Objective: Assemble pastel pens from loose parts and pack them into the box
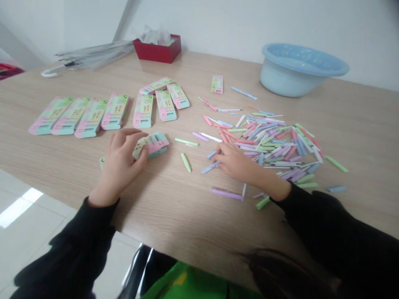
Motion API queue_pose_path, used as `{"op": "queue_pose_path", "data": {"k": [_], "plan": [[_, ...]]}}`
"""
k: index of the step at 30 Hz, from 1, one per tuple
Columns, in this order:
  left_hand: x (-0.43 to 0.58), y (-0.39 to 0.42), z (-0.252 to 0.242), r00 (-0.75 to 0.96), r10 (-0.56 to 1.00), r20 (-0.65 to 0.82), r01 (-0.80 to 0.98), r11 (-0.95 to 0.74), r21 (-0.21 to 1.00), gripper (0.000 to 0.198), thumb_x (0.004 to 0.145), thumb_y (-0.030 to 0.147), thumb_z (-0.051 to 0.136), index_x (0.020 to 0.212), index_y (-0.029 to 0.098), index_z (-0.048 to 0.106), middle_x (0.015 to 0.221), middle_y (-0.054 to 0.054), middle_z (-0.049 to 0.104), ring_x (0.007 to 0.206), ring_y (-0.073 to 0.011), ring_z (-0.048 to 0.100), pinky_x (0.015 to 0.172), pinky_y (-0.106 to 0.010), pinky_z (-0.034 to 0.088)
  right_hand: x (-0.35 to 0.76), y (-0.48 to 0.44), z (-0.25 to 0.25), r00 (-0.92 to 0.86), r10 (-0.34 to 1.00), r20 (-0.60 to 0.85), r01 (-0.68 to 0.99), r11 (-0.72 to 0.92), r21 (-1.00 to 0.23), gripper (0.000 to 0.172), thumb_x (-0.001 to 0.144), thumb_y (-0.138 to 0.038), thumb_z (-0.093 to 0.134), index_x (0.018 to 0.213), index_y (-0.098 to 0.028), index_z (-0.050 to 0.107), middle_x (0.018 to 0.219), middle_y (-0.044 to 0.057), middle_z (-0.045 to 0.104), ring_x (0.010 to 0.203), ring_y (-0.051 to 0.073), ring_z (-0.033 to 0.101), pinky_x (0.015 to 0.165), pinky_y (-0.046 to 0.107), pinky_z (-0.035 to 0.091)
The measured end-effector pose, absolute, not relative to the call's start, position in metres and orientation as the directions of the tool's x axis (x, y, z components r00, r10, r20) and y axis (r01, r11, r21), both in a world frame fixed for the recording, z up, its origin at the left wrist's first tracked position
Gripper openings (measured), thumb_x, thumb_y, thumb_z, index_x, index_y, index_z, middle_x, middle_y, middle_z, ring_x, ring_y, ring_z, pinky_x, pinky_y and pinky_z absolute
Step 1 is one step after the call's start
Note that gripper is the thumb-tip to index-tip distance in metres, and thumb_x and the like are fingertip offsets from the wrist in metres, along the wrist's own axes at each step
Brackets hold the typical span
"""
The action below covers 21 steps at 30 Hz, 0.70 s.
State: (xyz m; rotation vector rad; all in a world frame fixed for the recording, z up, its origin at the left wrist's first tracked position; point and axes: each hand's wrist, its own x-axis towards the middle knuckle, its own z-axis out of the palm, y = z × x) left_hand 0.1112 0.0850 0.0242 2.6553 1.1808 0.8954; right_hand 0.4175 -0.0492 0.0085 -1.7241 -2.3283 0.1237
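One wood-grained desk (187,216) carried everything I could see; I took its middle as the dial, twelve at the wall. At ten o'clock lay a clear umbrella (96,56), at two stood a pale blue basin (286,81), and at eleven a red box (157,53) with clear plastic in it.

At eight o'clock the left hand (123,166) had its thumb and fingers closed around a pastel carton (156,143). At four the right hand (235,162) had its fingers bent onto blue pen pieces; whether they were pinched or only touched, I couldn't tell.

Eight more cartons (114,112) lay between nine and eleven, and a lone carton (217,84) at one. Those looked set aside, to my eye, though I couldn't see whether they were filled.

Much seemed left: the heap of pen pieces (274,147) spread loose around three o'clock, in white, pink, purple, green and blue. Smallest were the strays: a purple pen (227,194) at five and a short green piece (186,162) near six.
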Motion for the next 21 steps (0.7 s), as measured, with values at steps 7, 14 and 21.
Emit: {"op": "queue_pose_path", "data": {"k": [7,14,21], "plan": [[0.194,0.024,0.051,0.900,0.436,0.024,0.185,-0.432,0.883,0.029,0.103,0.042,0.046,0.108,0.020,0.065,0.094,-0.004,0.070,0.088,-0.0204,0.065,0.085,-0.035,0.049,0.417,-0.087,0.064,-0.302,0.937,0.178,0.900,0.342,-0.272,0.022,0.102,-0.020,0.051,0.107,-0.023,0.072,0.106,0.005,0.078,0.102,0.023,0.068,0.098,0.044,0.030],[0.258,-0.001,0.041,0.974,0.224,-0.001,0.021,-0.083,0.996,0.022,0.103,0.037,0.047,0.098,0.018,0.057,0.063,0.006,0.045,0.057,-0.0124,0.044,0.058,-0.026,0.039,0.447,-0.140,0.070,0.105,0.907,0.407,0.937,0.046,-0.345,0.026,0.096,-0.032,0.063,0.120,-0.023,0.067,0.117,0.011,0.074,0.110,0.029,0.067,0.095,0.045,0.047],[0.259,0.006,0.010,0.924,0.370,-0.098,0.060,0.113,0.992,0.032,0.100,0.049,0.051,0.086,0.020,0.051,0.069,0.005,0.042,0.052,-0.0100,0.034,0.049,-0.025,0.028,0.481,-0.163,0.022,0.316,0.922,0.223,0.857,-0.177,-0.484,0.020,0.093,-0.018,0.051,0.098,-0.019,0.070,0.095,0.008,0.073,0.083,0.022,0.068,0.075,0.036,0.051]]}}
